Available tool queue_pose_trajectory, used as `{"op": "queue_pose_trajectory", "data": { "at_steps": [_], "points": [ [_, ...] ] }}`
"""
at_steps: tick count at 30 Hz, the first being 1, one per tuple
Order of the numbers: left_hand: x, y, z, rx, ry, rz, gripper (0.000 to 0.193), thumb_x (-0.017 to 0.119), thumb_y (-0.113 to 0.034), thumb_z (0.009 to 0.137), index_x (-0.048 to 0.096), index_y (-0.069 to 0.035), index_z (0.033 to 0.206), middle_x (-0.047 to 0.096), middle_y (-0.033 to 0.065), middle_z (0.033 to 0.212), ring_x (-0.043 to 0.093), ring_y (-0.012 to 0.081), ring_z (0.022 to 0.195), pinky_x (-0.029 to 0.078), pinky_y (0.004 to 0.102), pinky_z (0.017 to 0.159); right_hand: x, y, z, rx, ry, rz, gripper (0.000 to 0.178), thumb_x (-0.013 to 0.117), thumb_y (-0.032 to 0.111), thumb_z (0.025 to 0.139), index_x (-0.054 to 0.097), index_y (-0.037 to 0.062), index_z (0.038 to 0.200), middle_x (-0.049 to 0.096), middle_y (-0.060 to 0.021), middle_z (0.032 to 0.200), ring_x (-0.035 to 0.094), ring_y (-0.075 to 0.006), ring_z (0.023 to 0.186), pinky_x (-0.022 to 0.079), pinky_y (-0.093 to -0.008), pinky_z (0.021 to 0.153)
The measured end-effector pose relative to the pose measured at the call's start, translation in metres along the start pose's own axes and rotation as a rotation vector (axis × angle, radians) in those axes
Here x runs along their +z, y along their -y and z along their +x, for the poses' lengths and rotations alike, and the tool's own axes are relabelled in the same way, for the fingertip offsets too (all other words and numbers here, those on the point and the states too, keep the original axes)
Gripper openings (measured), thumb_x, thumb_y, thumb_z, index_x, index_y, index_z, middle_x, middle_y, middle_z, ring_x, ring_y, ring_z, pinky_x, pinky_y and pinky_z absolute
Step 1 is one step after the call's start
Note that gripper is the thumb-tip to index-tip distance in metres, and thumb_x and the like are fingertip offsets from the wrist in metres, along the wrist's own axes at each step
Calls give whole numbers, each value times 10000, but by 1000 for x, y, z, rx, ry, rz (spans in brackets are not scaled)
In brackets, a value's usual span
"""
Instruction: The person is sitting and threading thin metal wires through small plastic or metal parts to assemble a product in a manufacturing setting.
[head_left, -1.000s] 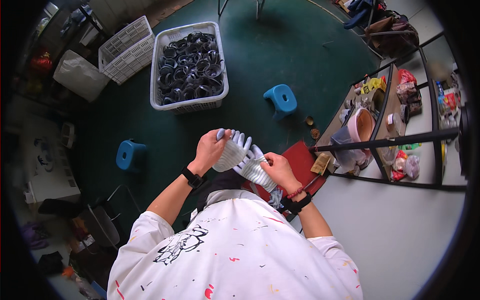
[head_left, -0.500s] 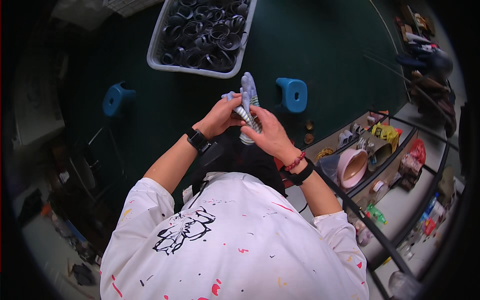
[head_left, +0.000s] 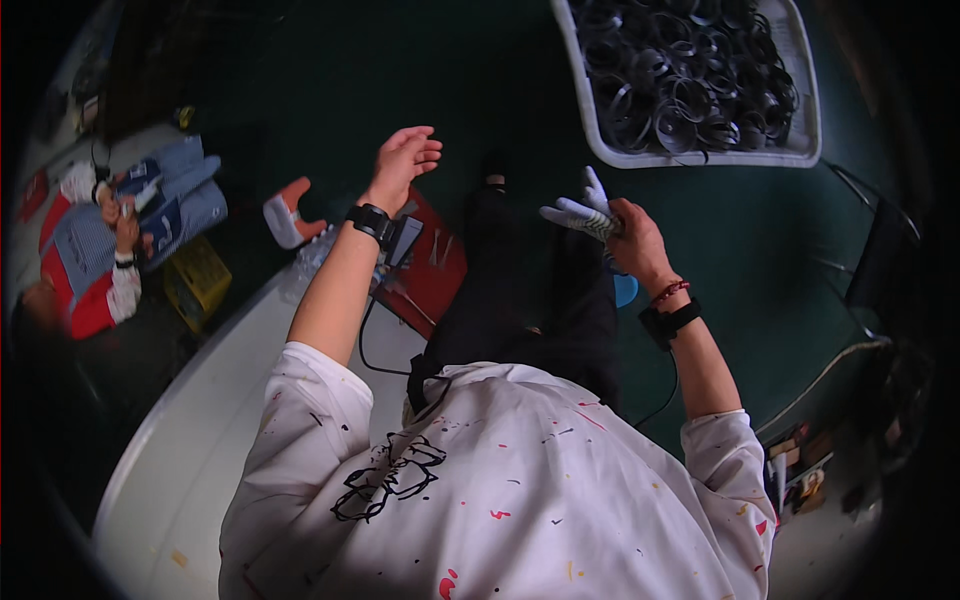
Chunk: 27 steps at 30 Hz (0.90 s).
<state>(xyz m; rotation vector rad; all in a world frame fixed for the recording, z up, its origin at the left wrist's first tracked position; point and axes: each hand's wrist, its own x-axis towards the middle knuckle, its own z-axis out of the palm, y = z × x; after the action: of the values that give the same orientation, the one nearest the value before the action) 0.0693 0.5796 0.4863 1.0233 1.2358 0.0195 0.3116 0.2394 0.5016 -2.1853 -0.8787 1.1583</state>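
My right hand is closed around the cuff end of a pair of pale lilac-grey work gloves with striped cuffs. The glove fingers stick out to the left and upward from my fist. Off to the left, my left hand is raised with nothing in it, its fingers stretched out and slightly apart. Beyond my right hand stands a pale plastic crate heaped with black ring-shaped parts. The gloves hang below its near edge, apart from it.
A red board lies beyond a white tabletop on the left. Nearby is an orange-and-white stool. Another person in red sits at far left by a yellow crate. Part of a blue stool shows below my right hand.
My left hand has let go of the gloves and moved away to the left. My right hand keeps them. The view has turned, bringing the tabletop and another person in.
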Motion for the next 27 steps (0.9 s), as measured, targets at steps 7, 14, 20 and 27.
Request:
{"op": "queue_pose_trajectory", "data": {
  "at_steps": [7,14,20,27],
  "points": [
    [-139,229,-73,-325,-490,144,208,608,-227,1028,704,-104,1166,729,29,974,657,107,836,534,260,748,60,-44,44,-7,258,-250,434,675,-31,766,669,47,1193,671,-178,1081,655,-407,1059,543,-474,914],
    [-173,449,-43,-269,-431,662,223,703,-241,945,733,-113,1125,755,103,964,727,233,887,570,379,810,183,-106,87,-291,441,-460,512,666,-50,742,665,77,1239,655,-185,1074,630,-414,1040,529,-496,916],
    [-198,568,14,-309,-457,891,304,742,-270,920,714,-128,1188,744,127,1123,699,311,1089,555,426,937,254,-129,123,-302,675,-412,463,763,24,772,654,45,1221,675,-169,1125,669,-366,1045,554,-443,896],
    [-184,680,65,-462,-469,924,322,750,-260,875,710,-183,1185,690,85,1221,646,307,1178,473,535,1042,301,-117,163,-341,732,-445,402,734,-9,799,664,26,1193,692,-165,1044,672,-362,978,543,-439,880]
  ]
}}
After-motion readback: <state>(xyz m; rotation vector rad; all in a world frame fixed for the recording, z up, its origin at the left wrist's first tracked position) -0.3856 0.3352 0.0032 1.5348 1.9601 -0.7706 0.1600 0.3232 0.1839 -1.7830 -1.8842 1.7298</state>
